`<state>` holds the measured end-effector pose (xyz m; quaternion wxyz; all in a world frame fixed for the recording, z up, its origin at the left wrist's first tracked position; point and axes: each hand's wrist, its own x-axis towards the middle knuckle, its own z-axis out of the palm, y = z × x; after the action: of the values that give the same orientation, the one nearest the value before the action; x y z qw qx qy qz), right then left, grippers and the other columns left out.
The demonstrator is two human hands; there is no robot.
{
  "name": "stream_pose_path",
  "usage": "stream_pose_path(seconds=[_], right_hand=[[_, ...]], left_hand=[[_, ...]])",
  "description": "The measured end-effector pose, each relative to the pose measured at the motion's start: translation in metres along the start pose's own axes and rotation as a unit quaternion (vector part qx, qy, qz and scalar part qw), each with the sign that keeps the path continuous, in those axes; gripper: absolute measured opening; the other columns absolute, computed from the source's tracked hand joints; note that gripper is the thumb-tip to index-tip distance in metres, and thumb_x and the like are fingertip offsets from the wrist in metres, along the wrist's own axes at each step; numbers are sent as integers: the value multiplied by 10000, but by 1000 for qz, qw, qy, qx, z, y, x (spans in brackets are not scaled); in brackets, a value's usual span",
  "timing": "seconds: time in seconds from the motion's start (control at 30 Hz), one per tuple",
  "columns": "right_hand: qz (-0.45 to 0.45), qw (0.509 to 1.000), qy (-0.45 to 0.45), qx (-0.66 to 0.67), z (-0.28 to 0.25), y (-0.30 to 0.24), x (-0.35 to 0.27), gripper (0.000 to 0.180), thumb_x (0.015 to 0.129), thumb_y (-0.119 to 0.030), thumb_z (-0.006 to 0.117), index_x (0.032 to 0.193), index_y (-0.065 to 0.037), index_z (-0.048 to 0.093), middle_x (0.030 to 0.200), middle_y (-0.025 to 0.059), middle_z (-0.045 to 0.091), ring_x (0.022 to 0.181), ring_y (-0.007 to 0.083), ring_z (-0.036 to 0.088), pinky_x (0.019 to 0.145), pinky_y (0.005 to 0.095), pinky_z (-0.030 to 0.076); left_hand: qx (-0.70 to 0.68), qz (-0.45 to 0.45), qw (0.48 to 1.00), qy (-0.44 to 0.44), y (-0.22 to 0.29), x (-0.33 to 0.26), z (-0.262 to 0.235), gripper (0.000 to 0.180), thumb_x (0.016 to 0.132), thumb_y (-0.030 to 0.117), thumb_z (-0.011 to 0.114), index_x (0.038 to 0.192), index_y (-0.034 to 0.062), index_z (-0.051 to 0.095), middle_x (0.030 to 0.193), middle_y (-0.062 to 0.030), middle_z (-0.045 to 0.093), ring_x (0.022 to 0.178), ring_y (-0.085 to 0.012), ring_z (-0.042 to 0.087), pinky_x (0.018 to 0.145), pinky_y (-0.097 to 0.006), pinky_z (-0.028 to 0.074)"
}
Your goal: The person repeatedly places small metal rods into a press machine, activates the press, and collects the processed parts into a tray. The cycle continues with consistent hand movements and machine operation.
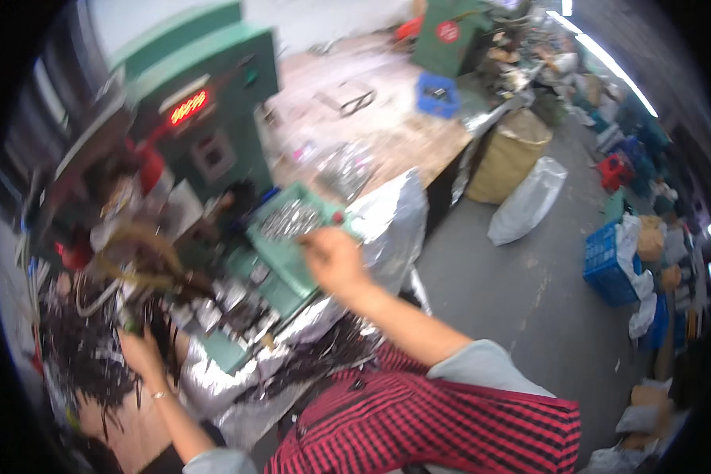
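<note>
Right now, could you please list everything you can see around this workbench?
machine: one, green, red lit display, back left of bench
tray: one, green, holding shiny metal parts, under the right hand
dark parts: a heap, black, lower left by the left hand
foil sheet: one, silver, draped over bench edge
sack: one, tan, on floor
crates: two, blue, one on the floor at right, one on the far bench
left hand: on the dark parts
right hand: at the tray
</note>
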<state>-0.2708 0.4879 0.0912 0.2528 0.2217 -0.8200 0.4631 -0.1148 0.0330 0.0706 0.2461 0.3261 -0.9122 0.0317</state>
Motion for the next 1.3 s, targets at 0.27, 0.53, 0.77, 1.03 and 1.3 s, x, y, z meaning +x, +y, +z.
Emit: stream_pose_path(seconds=[0.27,0.53,0.77,1.03,1.3], right_hand=[[25,984,-104,144,-52,-85,9,133,866,12,708,981,-12,771,951,113,762,898,256,720,833,348,539],[66,931,-84,349,40,-128,27,307,866,31,712,1165,22,642,1033,106,737,1027,170,708,905,300,538],[126,875,-109,455,29,-156,27,442,883,51,707,1298,42,559,1160,123,698,1028,159,687,939,293,524],[149,841,-298,426,-11,-137,46,710,857,40,604,1534,27,390,1405,169,591,1361,254,511,1159,375,362],[148,945,-65,285,-18,11,45,601,856,80,554,1436,-75,544,1358,160,653,1286,231,606,1053,326,465]], left_hand=[[-550,-77,825,101,67,-39,-98,91,968,39,717,1039,-1,677,915,-9,675,794,-74,616,741,-218,500],[-633,-176,751,66,91,-74,-81,224,1042,136,650,870,-4,674,845,-38,724,740,-59,606,675,-208,474],[-569,130,770,256,152,-64,-170,45,1030,-6,577,1051,-22,613,968,-203,727,854,-237,705,817,-352,599],[-357,405,819,196,197,-95,-164,262,756,130,896,943,59,727,991,-134,759,694,-187,688,543,-273,510],[-359,428,797,230,204,-83,-133,284,758,100,889,982,95,715,1002,-93,762,554,-145,587,468,-272,429]])
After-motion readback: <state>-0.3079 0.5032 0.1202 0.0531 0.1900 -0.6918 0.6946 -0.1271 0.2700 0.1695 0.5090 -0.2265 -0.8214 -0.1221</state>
